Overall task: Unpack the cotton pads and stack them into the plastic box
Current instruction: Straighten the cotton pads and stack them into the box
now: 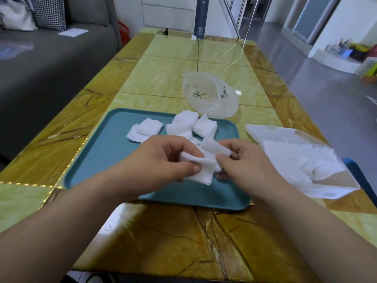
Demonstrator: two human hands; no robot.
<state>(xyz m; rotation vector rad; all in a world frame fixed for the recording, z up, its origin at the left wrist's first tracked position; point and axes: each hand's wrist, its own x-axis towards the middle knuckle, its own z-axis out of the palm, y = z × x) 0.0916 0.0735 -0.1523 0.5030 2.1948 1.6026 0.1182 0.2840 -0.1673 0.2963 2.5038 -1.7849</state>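
Head view, cotton pads (pixel 204 166) pinched between both hands, above tray (pixel 91 160)

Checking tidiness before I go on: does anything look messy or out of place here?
The cotton pads on the teal tray lie in loose, overlapping heaps, some crumpled, not stacked. The left hand and right hand pinch a clump of pads above it. The translucent bag lies slumped open beyond the tray.
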